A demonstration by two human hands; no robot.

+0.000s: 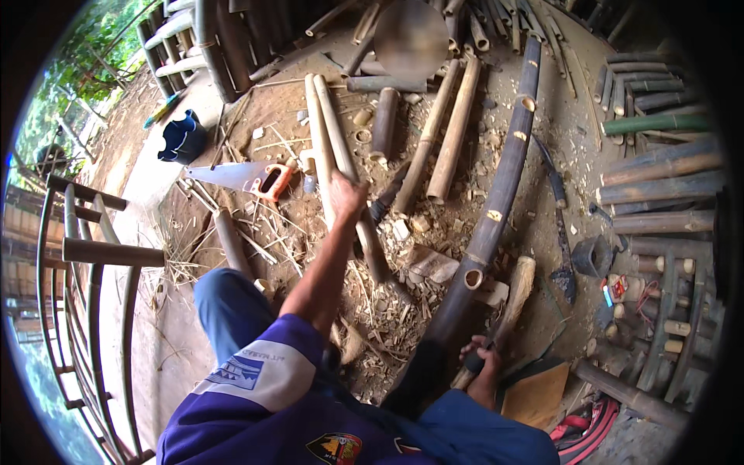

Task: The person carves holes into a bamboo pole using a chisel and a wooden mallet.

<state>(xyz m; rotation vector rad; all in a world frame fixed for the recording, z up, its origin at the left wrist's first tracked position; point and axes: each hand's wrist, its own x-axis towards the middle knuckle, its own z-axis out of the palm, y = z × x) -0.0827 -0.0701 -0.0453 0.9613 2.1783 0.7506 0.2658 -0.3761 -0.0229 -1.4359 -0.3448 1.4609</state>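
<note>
My left hand (347, 195) is closed round a bamboo pole (335, 128), with a second pale pole (318, 128) lying close along its left side. Down by my right knee, my right hand (484, 368) is wrapped round a dark handle (473, 355); what it belongs to is partly hidden. Just above that hand lies a pale, thick wooden piece (518, 291). Between my hands runs a long dark bamboo pole (496, 213) with several cut holes, its near end by my legs. Wood chips (380, 310) cover the ground beneath.
A handsaw (240, 178) with an orange handle lies left of the poles, near a dark blue bucket (183, 138). Bamboo lengths (438, 143) lie ahead. Stacked bamboo (659, 186) lines the right side. A bamboo frame (97, 252) stands at left. Red straps (593, 430) lie lower right.
</note>
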